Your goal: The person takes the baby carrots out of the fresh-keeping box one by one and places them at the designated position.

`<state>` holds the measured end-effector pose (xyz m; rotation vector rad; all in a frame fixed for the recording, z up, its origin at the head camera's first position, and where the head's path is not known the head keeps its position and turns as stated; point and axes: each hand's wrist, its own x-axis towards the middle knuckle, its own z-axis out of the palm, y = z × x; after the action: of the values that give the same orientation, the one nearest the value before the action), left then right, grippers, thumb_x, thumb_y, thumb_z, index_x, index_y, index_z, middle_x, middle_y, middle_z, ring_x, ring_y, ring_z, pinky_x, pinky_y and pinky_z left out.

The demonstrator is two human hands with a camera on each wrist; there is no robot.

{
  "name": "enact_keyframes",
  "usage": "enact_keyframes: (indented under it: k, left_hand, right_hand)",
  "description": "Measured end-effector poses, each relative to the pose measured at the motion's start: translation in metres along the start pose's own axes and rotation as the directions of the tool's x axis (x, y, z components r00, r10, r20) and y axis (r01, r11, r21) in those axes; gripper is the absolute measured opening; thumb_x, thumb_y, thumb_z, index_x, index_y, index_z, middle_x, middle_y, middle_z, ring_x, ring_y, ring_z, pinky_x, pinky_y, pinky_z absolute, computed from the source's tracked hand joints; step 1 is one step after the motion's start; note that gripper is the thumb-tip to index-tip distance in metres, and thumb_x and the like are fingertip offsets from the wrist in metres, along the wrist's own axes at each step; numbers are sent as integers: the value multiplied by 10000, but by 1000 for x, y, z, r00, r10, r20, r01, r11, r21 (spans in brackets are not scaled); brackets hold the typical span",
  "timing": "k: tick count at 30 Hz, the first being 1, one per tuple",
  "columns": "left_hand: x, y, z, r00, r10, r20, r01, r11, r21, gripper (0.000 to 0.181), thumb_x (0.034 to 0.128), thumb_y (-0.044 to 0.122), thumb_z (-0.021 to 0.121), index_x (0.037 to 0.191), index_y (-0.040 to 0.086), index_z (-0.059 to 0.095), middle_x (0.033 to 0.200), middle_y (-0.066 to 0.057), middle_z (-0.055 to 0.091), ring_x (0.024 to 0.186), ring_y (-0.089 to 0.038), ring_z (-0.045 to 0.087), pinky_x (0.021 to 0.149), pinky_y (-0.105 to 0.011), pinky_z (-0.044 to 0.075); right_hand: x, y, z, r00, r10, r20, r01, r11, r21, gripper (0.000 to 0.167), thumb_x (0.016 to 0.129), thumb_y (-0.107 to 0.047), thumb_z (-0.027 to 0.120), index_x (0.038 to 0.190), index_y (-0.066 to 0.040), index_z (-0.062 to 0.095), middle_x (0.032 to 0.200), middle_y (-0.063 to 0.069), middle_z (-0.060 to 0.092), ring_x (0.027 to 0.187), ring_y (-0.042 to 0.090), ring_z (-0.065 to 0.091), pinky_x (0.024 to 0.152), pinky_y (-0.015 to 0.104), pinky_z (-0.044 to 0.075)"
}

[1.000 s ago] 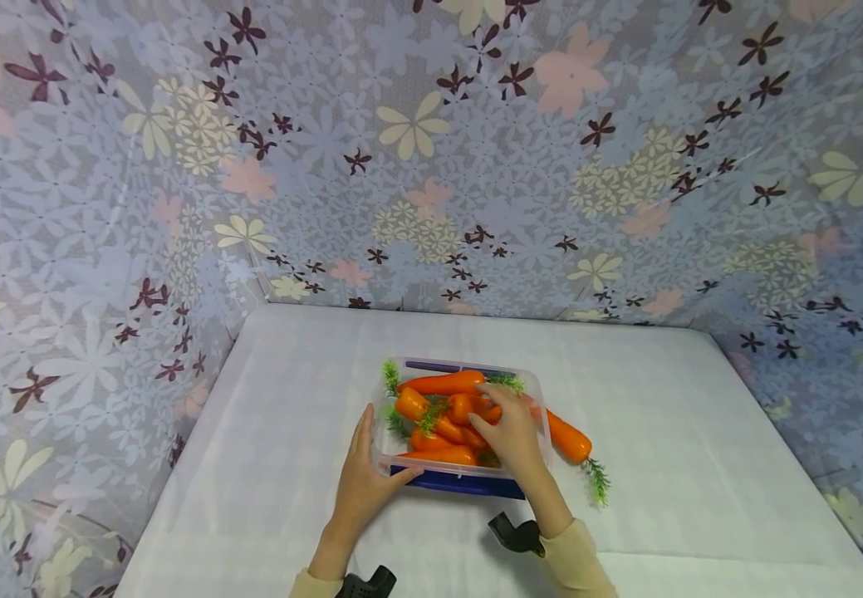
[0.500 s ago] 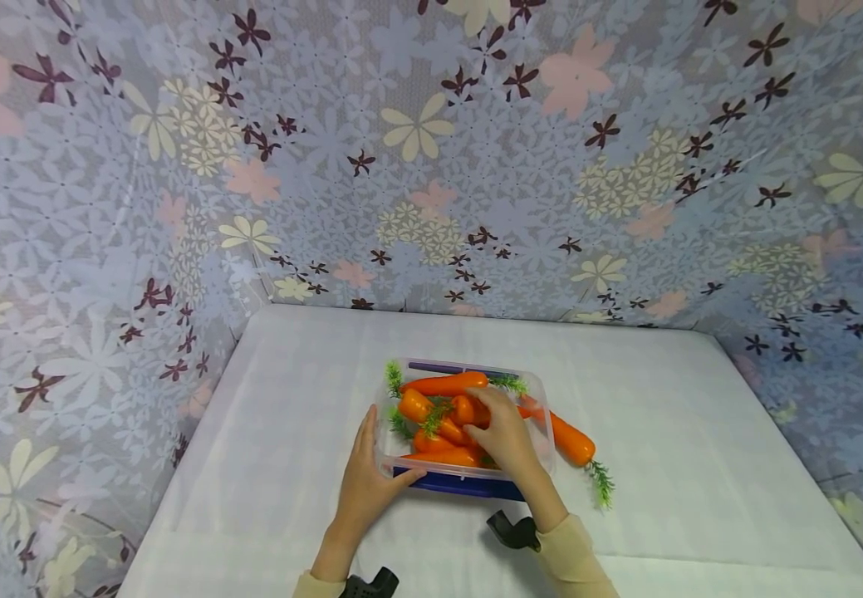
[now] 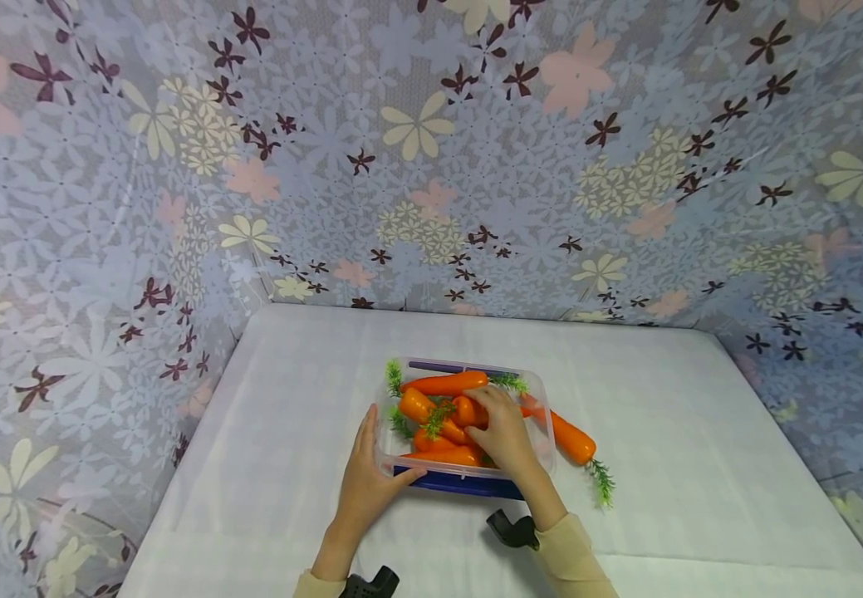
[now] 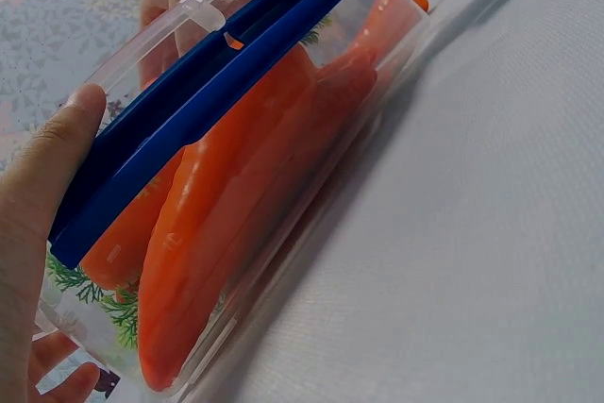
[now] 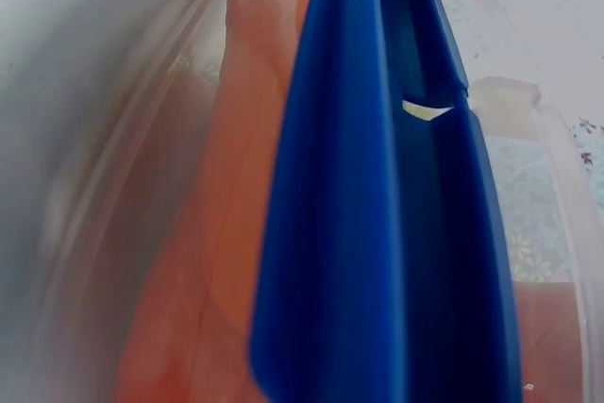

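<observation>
Right in the middle of a flat white table (image 3: 678, 465): a clear plastic box (image 3: 468, 472), loaded with shiny orange toy-like carrots (image 3: 442, 457) with frilly green tops. Over the rim and down into the box, a bare right hand (image 3: 502, 428), with bent fingers and thumb round a smooth, rounded orange lump (image 3: 467, 410) (carrot or pepper, hard to say). Holding that lump from above, just right of the pile's middle. At the box's near left corner, a bare left hand (image 3: 364, 477), spread wide, with thumb on the front rim and fingers along the side. Just beside that thumb, a long dark-blue plastic clip (image 3: 457, 482).

Past the box's right wall, a long orange carrot (image 3: 571, 438), leaves toward the near right. Unclear about its thin end: inside the box, or only behind the clear wall.

Hidden under the right hand: part of the pile. In the right wrist view, mostly blue clip, with blurry orange beside it. Cut off at the bottom: a black wrist piece (image 3: 371, 583).
</observation>
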<state>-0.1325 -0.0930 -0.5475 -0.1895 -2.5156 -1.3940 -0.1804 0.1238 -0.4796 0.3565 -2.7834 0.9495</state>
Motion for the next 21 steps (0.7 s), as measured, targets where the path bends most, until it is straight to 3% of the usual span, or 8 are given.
enact_keyframes:
  k: [10,16,21]
  left_hand:
    - [0,2,0,1000,6,3,-6,1000,-10,1154,648,455,844,1522,79,192,1552,-156,291,1397,-355,351,1102,-537,337]
    - [0,1,0,1000,12,3,-12,1000,-14,1156,649,455,843,1523,78,188,1556,-148,286,1395,-354,353,1096,-545,344]
    - [0,1,-1,1000,20,2,-20,1000,-15,1156,650,449,844,1522,71,187,1554,-155,287,1392,-359,356,1094,-544,347]
  right_hand:
    - [-2,-2,-2,1000,-7,-16,7,1000,-13,468,717,-59,809,1158,-56,654,1212,147,634,1200,361,534,1053,578,385]
    - [-3,-2,-1,991,-85,-101,82,996,-31,385,715,-75,811,1071,-60,662,1123,124,678,1135,340,580,1027,570,408]
    - [-3,-2,-1,989,-121,-84,118,992,-42,456,694,-66,824,1119,-66,658,1117,100,660,1082,308,599,992,513,468]
